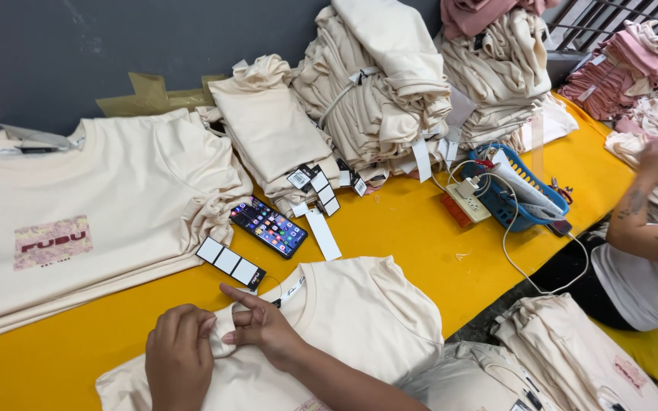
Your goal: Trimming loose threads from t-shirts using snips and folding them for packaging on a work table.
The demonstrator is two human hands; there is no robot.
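Observation:
A cream T-shirt (359, 312) lies on the yellow table (405, 228) in front of me. My left hand (179, 358) and my right hand (262, 326) pinch a bunched fold of its fabric near the collar. My right index finger points left over the fold. A black and white hang tag (229, 261) on a thin string lies just above my hands, tied at the collar.
A smartphone (269, 226) with a lit screen lies past the tag. A stack of printed cream shirts (78, 221) fills the left. Folded cream piles (375, 84) stand behind. A blue basket (515, 199) and power strip (464, 203) sit at right, beside another person (645, 259).

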